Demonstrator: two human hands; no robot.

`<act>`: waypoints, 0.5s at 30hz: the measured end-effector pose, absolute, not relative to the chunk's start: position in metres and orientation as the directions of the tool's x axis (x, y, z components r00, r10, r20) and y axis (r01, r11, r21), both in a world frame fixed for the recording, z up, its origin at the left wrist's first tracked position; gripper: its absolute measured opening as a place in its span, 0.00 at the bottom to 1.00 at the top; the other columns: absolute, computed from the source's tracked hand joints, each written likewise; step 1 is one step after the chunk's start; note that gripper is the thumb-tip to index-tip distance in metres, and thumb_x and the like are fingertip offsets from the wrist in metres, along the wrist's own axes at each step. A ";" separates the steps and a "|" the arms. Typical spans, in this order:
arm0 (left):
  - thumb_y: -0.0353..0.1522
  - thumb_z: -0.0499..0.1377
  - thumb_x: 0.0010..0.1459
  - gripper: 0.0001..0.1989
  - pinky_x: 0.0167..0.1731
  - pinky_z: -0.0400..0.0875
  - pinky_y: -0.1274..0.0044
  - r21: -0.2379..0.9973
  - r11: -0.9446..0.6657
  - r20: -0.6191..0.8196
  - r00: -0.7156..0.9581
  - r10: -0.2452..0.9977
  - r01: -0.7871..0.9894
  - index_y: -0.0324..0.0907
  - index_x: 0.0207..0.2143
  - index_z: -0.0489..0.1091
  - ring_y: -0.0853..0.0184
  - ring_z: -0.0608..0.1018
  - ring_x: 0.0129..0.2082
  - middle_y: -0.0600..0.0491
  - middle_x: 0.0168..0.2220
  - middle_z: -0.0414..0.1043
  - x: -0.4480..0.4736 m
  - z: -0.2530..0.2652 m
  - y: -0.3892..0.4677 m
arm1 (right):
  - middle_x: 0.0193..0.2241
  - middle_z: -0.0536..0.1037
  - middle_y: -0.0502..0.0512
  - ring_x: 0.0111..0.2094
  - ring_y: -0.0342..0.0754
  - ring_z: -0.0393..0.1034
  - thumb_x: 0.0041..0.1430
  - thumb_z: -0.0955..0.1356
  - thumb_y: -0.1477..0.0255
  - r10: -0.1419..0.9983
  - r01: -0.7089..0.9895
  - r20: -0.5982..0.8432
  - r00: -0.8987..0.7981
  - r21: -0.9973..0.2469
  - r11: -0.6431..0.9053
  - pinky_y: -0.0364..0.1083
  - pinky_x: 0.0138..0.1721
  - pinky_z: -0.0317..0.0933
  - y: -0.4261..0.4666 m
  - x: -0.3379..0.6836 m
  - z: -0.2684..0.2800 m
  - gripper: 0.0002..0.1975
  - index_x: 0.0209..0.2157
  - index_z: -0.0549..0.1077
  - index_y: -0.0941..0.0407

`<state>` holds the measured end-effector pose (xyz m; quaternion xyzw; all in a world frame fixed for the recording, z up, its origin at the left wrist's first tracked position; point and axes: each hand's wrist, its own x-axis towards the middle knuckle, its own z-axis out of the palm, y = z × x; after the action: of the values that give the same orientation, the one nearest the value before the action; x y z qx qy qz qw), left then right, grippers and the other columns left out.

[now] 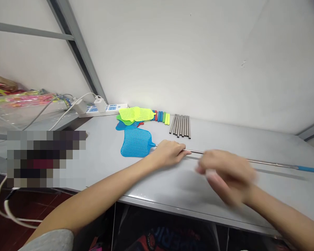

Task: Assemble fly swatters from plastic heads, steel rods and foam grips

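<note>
A blue fly swatter (136, 142) lies across the grey table, its perforated head to the left. Its thin metal rod extends right to a blue grip (311, 169) that runs out of the frame. My left hand (171, 152) is closed around the rod just right of the head. Smeared by motion, my right hand (229, 174) is over the middle of the rod. Its fingers are too blurred to show whether they touch the rod.
Yellow swatter heads (136, 114) lie over green and blue ones behind the swatter. Coloured grips (161, 116) and several metal tubes (181, 126) are by the wall. A power strip (111, 108) with plugs and cables is at back left, near bagged colourful items (28, 99).
</note>
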<state>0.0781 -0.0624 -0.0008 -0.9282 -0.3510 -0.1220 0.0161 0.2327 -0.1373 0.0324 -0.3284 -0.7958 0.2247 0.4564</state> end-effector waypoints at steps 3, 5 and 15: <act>0.41 0.40 0.59 0.20 0.20 0.52 0.79 0.078 -0.715 0.245 0.682 0.689 0.695 0.41 0.28 0.66 0.68 0.71 0.23 0.53 0.24 0.70 0.074 0.003 -0.058 | 0.18 0.67 0.48 0.19 0.40 0.61 0.57 0.60 0.66 0.836 0.251 0.481 -0.262 -0.803 0.541 0.41 0.22 0.57 -0.111 0.231 0.012 0.11 0.28 0.68 0.57; 0.41 0.40 0.59 0.21 0.20 0.53 0.79 0.079 -0.677 0.270 0.638 0.721 0.732 0.41 0.27 0.66 0.68 0.70 0.23 0.53 0.24 0.69 0.072 0.006 -0.055 | 0.15 0.64 0.48 0.16 0.39 0.58 0.56 0.60 0.63 0.924 0.158 0.314 -0.219 -0.923 0.351 0.40 0.19 0.56 -0.093 0.232 -0.006 0.15 0.24 0.67 0.58; 0.42 0.41 0.59 0.21 0.20 0.50 0.80 0.121 -0.724 0.280 0.677 0.681 0.679 0.40 0.25 0.65 0.71 0.67 0.21 0.54 0.21 0.67 0.067 0.012 -0.047 | 0.19 0.66 0.49 0.17 0.38 0.59 0.50 0.63 0.56 0.944 -0.166 0.060 -0.324 -0.986 0.006 0.38 0.16 0.51 -0.071 0.247 -0.027 0.18 0.26 0.66 0.59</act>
<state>0.0674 -0.0469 0.0121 -0.9156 -0.3713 -0.1542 -0.0037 0.2474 -0.0706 -0.0273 -0.3589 -0.5418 0.6068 0.4576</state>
